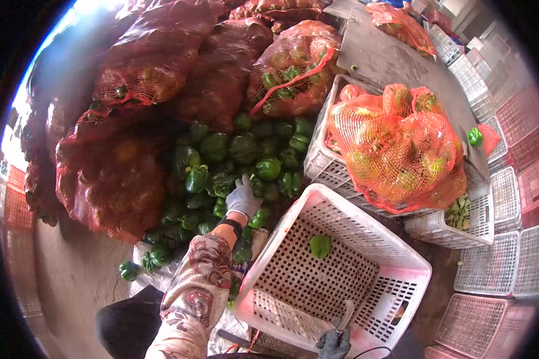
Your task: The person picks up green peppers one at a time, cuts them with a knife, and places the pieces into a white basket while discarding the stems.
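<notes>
My left hand (244,198), in a light grey glove, reaches into a heap of green bell peppers (212,146). Its fingers are stretched out and touch the peppers; none is seen lifted. At the bottom edge, my right hand (333,344) in a dark grey glove is closed around a small curved knife (346,316), whose pale blade points up. This hand is at the near side of a white plastic crate (341,206). One green bell pepper (320,245) lies on the crate's perforated floor.
Large red mesh sacks (117,179) of peppers stand behind and left of the heap. An orange mesh bag (401,149) rests on another crate (323,158) at the right. Stacked white and pink crates (488,263) line the right side. A few peppers (129,270) lie at the heap's left edge.
</notes>
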Demonstrator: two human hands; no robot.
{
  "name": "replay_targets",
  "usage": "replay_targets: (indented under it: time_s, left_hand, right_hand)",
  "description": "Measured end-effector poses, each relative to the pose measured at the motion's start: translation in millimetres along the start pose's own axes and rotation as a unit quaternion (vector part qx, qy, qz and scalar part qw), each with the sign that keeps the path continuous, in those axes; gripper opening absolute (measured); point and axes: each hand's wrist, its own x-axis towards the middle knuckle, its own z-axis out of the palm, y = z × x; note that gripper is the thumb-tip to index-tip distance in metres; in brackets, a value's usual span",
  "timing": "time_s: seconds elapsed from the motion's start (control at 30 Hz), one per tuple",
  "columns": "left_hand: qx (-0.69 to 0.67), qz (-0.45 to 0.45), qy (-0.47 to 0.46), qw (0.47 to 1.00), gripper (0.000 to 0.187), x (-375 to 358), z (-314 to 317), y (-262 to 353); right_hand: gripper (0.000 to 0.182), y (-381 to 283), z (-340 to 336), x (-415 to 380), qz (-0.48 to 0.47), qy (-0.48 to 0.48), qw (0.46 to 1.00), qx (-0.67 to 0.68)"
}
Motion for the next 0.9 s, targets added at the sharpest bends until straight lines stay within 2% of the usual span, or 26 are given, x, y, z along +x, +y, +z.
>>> replay_targets:
  time_s: [0.03,0.1,0.13,0.17,0.2,0.23,0.27,0.3,0.33,0.4,0.47,0.5,0.53,0.57,0.6,0.67,0.7,0.73,0.8,0.83,0.87,0.9]
  left_hand:
    - [0.013,-0.006,0.014,1.0,0.081,4.6,5.6,0.0]
    - [-0.067,-0.022,0.012,0.997,0.076,1.4,7.4,-9.6]
    - [-0.109,-0.027,0.013,0.994,0.073,-2.2,5.8,-12.1]
    - [-0.23,-0.068,0.065,0.969,0.073,-10.2,7.5,-17.6]
    - [-0.367,-0.076,0.08,0.924,0.064,-15.6,14.0,-30.7]
    - [-0.539,-0.057,0.065,0.838,0.058,-39.7,-3.2,-30.9]
    - [-0.691,-0.03,0.046,0.721,0.053,-63.8,-21.9,-28.6]
    - [-0.685,0.024,0.044,0.727,0.045,-81.8,-41.9,-35.0]
    - [-0.682,0.053,0.023,0.729,0.049,-109.3,-57.0,-39.2]
    - [-0.698,0.137,-0.002,0.702,0.054,-161.9,-85.2,-37.1]
    - [-0.712,0.193,-0.048,0.674,0.061,-214.8,-103.2,-22.8]
    - [-0.725,0.165,-0.095,0.662,0.064,-241.9,-111.6,-15.8]
    - [-0.735,0.186,-0.133,0.638,0.067,-259.2,-106.6,-10.3]
    - [-0.719,0.189,-0.144,0.653,0.069,-279.1,-102.6,-3.9]
    - [-0.701,0.193,-0.158,0.668,0.072,-298.1,-97.4,1.1]
    - [-0.695,0.233,-0.197,0.65,0.082,-320.2,-77.3,5.9]
    - [-0.678,0.247,-0.171,0.671,0.081,-331.6,-69.9,7.0]
    - [-0.657,0.26,-0.143,0.693,0.081,-342.1,-64.6,8.2]
    - [-0.654,0.202,-0.195,0.703,0.063,-363.0,-58.9,11.0]
    - [-0.589,0.237,-0.197,0.747,0.06,-369.8,-57.1,10.9]
    - [-0.519,0.273,-0.198,0.786,0.058,-373.5,-57.4,13.5]
    - [-0.512,0.258,-0.283,0.769,0.067,-380.2,-72.4,23.2]
  right_hand:
    - [0.008,-13.2,4.2,-1.6,0.019,0.005,1.0,0.013]
    - [0.012,-27.4,9.0,-0.9,0.031,0.001,0.999,0.037]
    - [0.013,1.5,1.5,1.1,0.045,0.005,0.995,0.087]
    - [0.014,52.2,-7.9,4.5,0.061,0.006,0.989,0.135]
    - [0.014,80.7,-14.2,3.5,0.078,0.002,0.979,0.186]
    - [0.021,72.8,-12.6,2.9,0.006,-0.035,0.999,0.02]
    - [0.021,43.0,-5.9,3.9,0.03,-0.032,0.997,0.065]
    - [0.021,2.5,0.4,7.5,0.05,-0.028,0.992,0.109]
    - [0.021,-26.2,6.1,10.7,0.069,-0.025,0.986,0.152]
    - [0.015,-41.4,14.2,12.5,0.028,-0.067,0.975,0.209]
    - [0.015,-74.6,15.0,1.5,-0.051,-0.125,0.973,0.186]
    - [0.016,-80.6,13.1,-6.2,-0.153,-0.093,0.983,0.035]
    - [0.017,-87.1,13.1,-11.8,-0.248,-0.06,0.96,-0.118]
    - [0.019,-122.3,7.3,-23.0,-0.316,-0.063,0.93,-0.176]
    - [0.019,-128.4,1.0,-30.5,-0.345,-0.07,0.915,-0.2]
    - [0.019,-119.0,-7.5,-38.2,-0.373,-0.076,0.916,-0.131]
    - [0.022,-132.8,-11.4,-44.8,-0.376,-0.053,0.922,-0.075]
    - [0.036,-121.7,-21.7,-46.1,-0.341,-0.069,0.933,-0.096]
    - [0.05,-143.4,-34.2,-43.6,-0.393,-0.08,0.91,-0.104]
    - [0.057,-145.8,-39.2,-39.5,-0.369,-0.149,0.912,-0.098]
    - [0.056,-152.1,-39.6,-39.4,-0.329,-0.21,0.92,-0.046]
    - [0.055,-132.7,-44.3,-34.2,-0.193,-0.253,0.946,-0.057]
